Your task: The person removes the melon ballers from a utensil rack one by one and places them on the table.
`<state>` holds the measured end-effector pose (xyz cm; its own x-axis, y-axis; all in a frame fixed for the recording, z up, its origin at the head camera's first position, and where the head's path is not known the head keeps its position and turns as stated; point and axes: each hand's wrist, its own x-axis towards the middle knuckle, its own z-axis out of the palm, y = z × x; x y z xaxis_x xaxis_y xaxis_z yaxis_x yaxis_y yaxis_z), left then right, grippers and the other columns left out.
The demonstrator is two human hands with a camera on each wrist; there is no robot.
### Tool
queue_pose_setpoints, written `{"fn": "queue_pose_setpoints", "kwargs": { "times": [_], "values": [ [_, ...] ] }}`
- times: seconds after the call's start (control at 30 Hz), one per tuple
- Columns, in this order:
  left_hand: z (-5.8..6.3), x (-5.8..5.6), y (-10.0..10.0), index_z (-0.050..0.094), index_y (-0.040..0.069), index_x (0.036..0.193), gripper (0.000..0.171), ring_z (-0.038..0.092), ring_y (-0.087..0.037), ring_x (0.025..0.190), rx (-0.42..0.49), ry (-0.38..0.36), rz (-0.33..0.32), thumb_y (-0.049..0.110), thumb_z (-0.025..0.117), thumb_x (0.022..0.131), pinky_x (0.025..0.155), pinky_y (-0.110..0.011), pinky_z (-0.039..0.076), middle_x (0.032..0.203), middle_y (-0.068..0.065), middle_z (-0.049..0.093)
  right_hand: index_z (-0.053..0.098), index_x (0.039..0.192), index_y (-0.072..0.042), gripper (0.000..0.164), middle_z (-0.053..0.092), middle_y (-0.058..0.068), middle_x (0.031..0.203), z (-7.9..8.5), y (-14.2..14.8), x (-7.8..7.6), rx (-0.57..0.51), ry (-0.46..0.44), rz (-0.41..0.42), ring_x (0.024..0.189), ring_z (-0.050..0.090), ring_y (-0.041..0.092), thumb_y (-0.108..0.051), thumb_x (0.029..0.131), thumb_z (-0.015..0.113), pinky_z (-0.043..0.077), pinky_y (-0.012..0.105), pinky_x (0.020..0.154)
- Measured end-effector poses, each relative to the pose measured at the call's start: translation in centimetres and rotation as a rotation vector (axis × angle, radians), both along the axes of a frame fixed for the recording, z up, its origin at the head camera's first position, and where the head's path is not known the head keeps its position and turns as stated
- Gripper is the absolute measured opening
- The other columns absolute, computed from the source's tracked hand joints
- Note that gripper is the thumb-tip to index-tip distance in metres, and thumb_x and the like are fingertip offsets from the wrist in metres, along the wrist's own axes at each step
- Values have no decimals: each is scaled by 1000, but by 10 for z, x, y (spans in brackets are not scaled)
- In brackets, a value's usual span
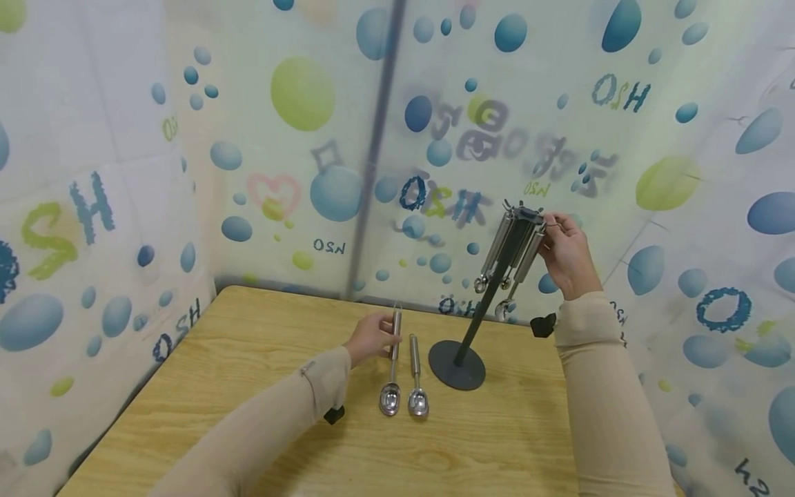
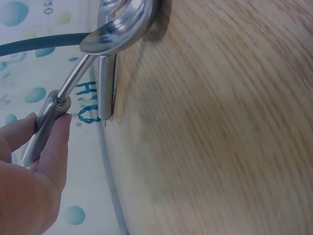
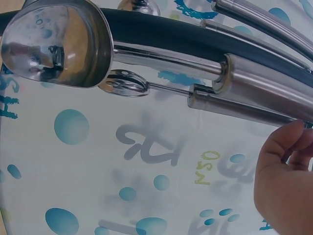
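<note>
My left hand (image 1: 373,337) pinches the steel handle of an ice cream scoop (image 1: 390,399) between thumb and fingers, its bowl toward me. In the left wrist view the scoop's bowl (image 2: 117,36) looks large and shiny. A second ice cream scoop (image 1: 418,402) lies just to its right on the table. My right hand (image 1: 568,252) is raised at the top of a dark utensil stand (image 1: 491,297). There its thumb and fingers pinch the handle end of a small round-headed scoop (image 3: 239,105). A larger scoop (image 3: 58,44) hangs in front of that one.
The stand's round base (image 1: 456,366) sits on the wooden table (image 1: 298,449), right of the two scoops. More metal utensils (image 1: 497,241) hang from its top hooks. A patterned curtain (image 1: 304,159) closes in behind the table and along both sides.
</note>
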<state>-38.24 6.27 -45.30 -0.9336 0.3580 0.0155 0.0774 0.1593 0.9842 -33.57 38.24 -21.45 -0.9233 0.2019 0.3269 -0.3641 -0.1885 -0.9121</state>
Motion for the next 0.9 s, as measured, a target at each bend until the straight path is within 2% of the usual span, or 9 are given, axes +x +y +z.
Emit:
{"fn": "queue_pose_setpoints", "kwargs": {
  "times": [0.23,0.67,0.9],
  "values": [
    [-3,2,1,61,-4,124,36,68,-27,94,-29,-40,2,-1,74,91,69,-36,62,113,-18,63,63,108,-10,17,63,-1,91,1,0,0,1,7,-7,77,55,13,-25,101,60,49,24,65],
    [-16,-8,2,55,-11,130,43,67,-30,97,-5,-97,5,-1,73,91,72,-37,62,116,-22,61,61,110,-9,17,63,0,92,0,1,-2,-1,16,6,77,55,13,-24,102,58,48,24,65],
    [-18,-7,2,58,-8,127,43,68,-26,94,-66,-139,30,2,76,90,75,-36,61,116,-19,64,61,109,-8,19,62,1,92,-1,1,-2,-2,16,8,77,55,13,-25,100,61,48,24,66]
  ]
}}
